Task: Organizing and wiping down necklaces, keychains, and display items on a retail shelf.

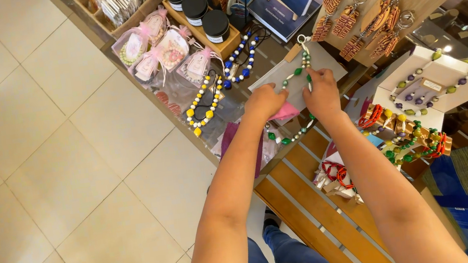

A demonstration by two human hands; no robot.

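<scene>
2 hands at counter's edge | green-and-white bead necklace pinched by right hand | left hand closed on grey card, pink cloth beneath

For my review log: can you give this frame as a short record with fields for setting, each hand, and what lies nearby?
setting: wooden slatted display table beside a tiled floor
left hand: on the grey card, over a pink pouch
right hand: pinching the green and white bead necklace against the card
nearby: yellow bead necklace, blue bead necklace, three black-lidded jars, wooden keyrings on a board
</scene>
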